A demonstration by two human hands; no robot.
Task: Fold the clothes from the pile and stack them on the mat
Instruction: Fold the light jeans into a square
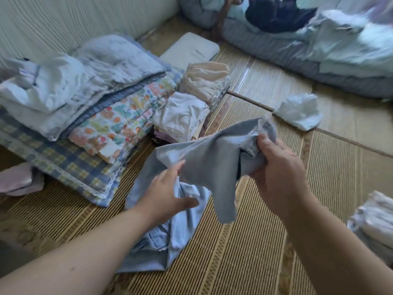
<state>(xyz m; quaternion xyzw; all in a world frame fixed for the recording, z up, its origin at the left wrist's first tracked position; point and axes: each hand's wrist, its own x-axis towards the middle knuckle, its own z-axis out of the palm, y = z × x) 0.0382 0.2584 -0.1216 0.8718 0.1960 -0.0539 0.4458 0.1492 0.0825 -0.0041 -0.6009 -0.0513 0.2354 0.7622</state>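
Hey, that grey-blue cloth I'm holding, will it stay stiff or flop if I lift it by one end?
The cloth probably flops: a flap dangles below where the right hand bunches it. Likely light too, since it looks thin.

Soft, even daylight with a cool bluish cast fills the room, and where it comes from cannot be told. Nothing throws a hard shadow. Only faint, diffuse shade lies on the mat (265,231) beneath the blue-grey garment (212,158) and along the foot of the folded stack (95,116) at the mat's left edge. A glossy strip (247,70) towards the mat's far edge catches a small glare. Motion blur smears the bedding (319,50) at the far right corner and the white pile (374,218) at the right edge. The left hand (165,192) and right hand (276,167), both gripping the garment, look slightly soft. The wide lens bows the mat's border lines and the pale ribbed surface (63,22) at the far left. Fine detail is mushy throughout.
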